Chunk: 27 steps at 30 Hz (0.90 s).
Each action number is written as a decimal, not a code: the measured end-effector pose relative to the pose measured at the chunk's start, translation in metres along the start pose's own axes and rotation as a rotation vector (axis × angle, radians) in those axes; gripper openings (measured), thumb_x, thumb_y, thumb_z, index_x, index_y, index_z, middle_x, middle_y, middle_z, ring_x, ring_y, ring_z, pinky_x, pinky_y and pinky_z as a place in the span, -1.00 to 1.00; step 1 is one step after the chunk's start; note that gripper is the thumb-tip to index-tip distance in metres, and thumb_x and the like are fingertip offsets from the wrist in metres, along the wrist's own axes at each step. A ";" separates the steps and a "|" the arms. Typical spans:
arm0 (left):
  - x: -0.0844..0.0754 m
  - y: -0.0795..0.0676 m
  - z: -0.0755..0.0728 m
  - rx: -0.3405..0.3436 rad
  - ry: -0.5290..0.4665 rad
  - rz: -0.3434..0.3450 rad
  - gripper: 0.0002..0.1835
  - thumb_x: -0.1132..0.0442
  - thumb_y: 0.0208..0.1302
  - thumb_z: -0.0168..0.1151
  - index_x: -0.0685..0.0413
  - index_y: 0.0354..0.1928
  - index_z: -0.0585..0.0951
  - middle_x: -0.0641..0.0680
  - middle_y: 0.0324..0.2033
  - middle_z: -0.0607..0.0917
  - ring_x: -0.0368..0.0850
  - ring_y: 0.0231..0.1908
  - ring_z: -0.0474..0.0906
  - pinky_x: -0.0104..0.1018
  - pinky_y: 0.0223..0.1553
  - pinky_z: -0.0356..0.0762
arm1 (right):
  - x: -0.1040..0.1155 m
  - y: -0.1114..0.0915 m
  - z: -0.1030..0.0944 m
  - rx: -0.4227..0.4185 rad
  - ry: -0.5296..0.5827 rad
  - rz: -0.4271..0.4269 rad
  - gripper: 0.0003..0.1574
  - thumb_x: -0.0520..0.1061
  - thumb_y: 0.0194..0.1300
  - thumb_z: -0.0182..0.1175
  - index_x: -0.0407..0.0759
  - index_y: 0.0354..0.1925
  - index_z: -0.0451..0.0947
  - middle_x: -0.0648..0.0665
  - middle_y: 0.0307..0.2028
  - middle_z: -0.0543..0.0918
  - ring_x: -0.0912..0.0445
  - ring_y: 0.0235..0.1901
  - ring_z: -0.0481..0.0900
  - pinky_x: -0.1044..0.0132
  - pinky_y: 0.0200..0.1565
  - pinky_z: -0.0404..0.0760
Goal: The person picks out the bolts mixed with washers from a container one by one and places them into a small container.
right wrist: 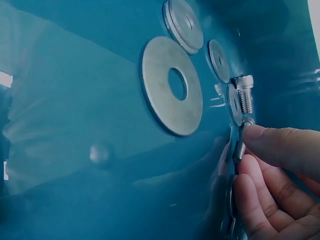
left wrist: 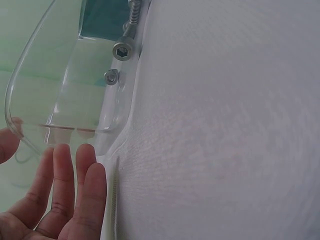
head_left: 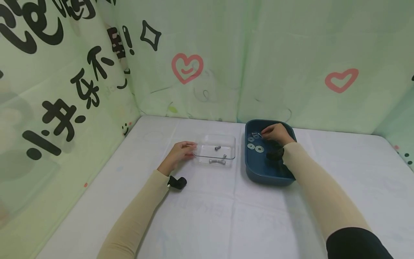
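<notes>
Pinching a small silver metal bolt (right wrist: 240, 146) between thumb and fingers, the right hand (head_left: 276, 133) reaches down into a deep blue, round-cornered plastic bin (head_left: 258, 167), near its far end. Close to those fingertips, a silver socket-head screw (right wrist: 245, 95) with a threaded shank lies beside a small, flat metal washer (right wrist: 231, 106). Farther from the fingers on the bin's floor is a large, broad silver washer (right wrist: 159, 92) with a round hole, next to an overlapping pair of grey metal discs (right wrist: 178, 22). The left hand (head_left: 179, 154) grasps nothing firmly: its fingers extend, nearly straight, at the left end of a clear, rectangular plastic box (head_left: 207, 150), with the thumb by the rim; how hard they press cannot be told. Inside that box lie several silver hex-socket bolts (head_left: 217, 148), one apart and the others nearer the wearer's side. The box stands to the left of the bin, with a gap between them, both on a white, cloth-covered tabletop (head_left: 200, 216). Long beige sleeves (head_left: 129, 223) cover both arms. Around the tabletop hangs a pale green fabric backdrop (head_left: 284, 46), printed with black characters (head_left: 59, 115) and pinkish-red heart outlines (head_left: 174, 66).
</notes>
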<state>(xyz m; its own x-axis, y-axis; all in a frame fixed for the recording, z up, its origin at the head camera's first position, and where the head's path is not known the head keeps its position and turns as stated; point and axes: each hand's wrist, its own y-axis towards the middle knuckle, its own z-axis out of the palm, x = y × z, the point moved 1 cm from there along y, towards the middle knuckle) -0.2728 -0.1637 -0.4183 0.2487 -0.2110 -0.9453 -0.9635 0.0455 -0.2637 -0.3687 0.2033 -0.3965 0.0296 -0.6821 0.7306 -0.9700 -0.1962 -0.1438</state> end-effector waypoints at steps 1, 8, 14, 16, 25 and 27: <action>0.000 0.000 0.000 -0.001 0.002 -0.002 -0.60 0.21 0.33 0.13 0.23 0.16 0.47 0.22 0.09 0.53 -0.21 -0.27 0.51 -0.40 -0.11 0.61 | -0.001 0.001 0.001 -0.006 -0.002 -0.004 -0.61 -0.31 0.17 0.24 -0.47 -0.02 0.53 -0.42 -0.05 0.61 0.11 -0.31 0.63 0.17 -0.10 0.67; 0.000 0.000 0.001 0.002 0.000 0.005 -0.59 0.21 0.33 0.12 0.24 0.16 0.46 0.23 0.11 0.52 -0.19 -0.23 0.52 -0.37 -0.07 0.61 | -0.002 0.003 0.003 -0.029 -0.042 -0.010 -0.62 -0.31 0.13 0.27 -0.42 -0.04 0.57 -0.42 -0.05 0.62 0.04 -0.28 0.64 0.11 -0.09 0.66; 0.000 -0.001 0.000 0.002 -0.011 0.002 -0.59 0.22 0.33 0.12 0.25 0.16 0.46 0.23 0.11 0.52 -0.19 -0.22 0.52 -0.35 -0.05 0.60 | 0.000 0.001 0.005 -0.033 -0.070 -0.013 -0.67 -0.31 0.16 0.25 -0.41 -0.07 0.59 -0.42 -0.08 0.63 -0.06 -0.24 0.64 0.02 -0.04 0.64; -0.001 -0.001 0.000 0.003 -0.017 0.005 -0.60 0.23 0.33 0.12 0.26 0.16 0.46 0.24 0.11 0.52 -0.19 -0.22 0.51 -0.31 -0.01 0.60 | 0.001 0.000 0.005 -0.031 -0.073 -0.013 -0.68 -0.32 0.18 0.23 -0.41 -0.07 0.59 -0.43 -0.08 0.62 -0.07 -0.23 0.64 0.00 -0.01 0.62; -0.002 -0.002 0.001 0.002 -0.019 -0.003 -0.58 0.22 0.33 0.13 0.26 0.17 0.45 0.24 0.11 0.51 -0.20 -0.25 0.51 -0.21 0.07 0.56 | 0.002 0.000 0.006 -0.009 -0.103 -0.020 -0.73 -0.32 0.23 0.18 -0.39 -0.09 0.61 -0.43 -0.05 0.61 -0.10 -0.19 0.61 -0.02 0.01 0.61; -0.002 -0.002 0.001 0.004 -0.022 -0.006 -0.58 0.22 0.33 0.13 0.27 0.17 0.45 0.25 0.12 0.50 -0.20 -0.25 0.50 -0.18 0.10 0.54 | 0.002 0.000 0.006 -0.006 -0.108 -0.021 -0.73 -0.33 0.23 0.17 -0.39 -0.09 0.61 -0.43 -0.05 0.60 -0.11 -0.18 0.60 -0.02 0.01 0.61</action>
<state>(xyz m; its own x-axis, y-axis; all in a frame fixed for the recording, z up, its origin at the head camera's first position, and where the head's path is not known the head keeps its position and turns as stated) -0.2707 -0.1622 -0.4164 0.2564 -0.1895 -0.9478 -0.9617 0.0484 -0.2699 -0.3670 0.1979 -0.3989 0.0752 -0.7503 0.6568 -0.9703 -0.2069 -0.1253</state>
